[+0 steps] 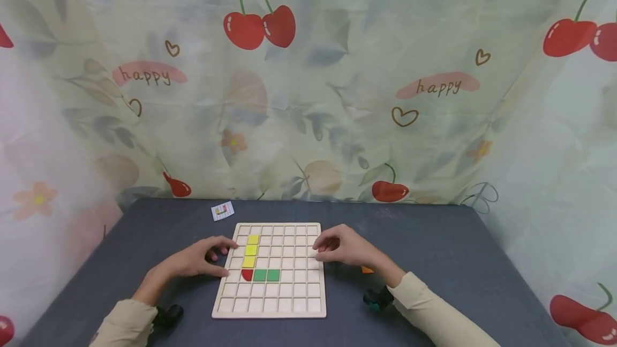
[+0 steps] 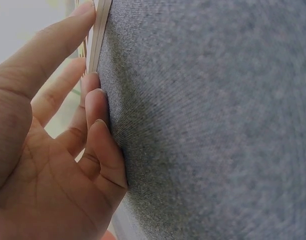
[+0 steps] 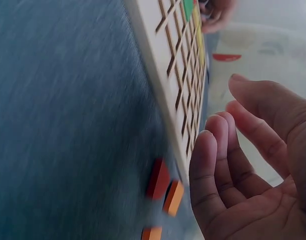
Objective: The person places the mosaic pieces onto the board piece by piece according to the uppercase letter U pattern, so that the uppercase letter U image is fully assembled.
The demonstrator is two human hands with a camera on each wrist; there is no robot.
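I see a dark table (image 1: 424, 250) with a pale gridded board (image 1: 294, 304) lying on it. The right hand (image 1: 344, 249) is between the board's two and three o'clock, the left hand (image 1: 198, 257) at nine; both grips are released, though I can't tell whether the left thumb (image 2: 45, 47) presses the edge. A card (image 1: 223, 211) lies near eleven. In the grid, three yellow tiles (image 1: 250, 250) run toward eleven, two green tiles (image 1: 260, 275) sit near centre, a red piece (image 1: 247, 274) at nine. Off the board, two orange blocks (image 3: 173, 198) lie around three.
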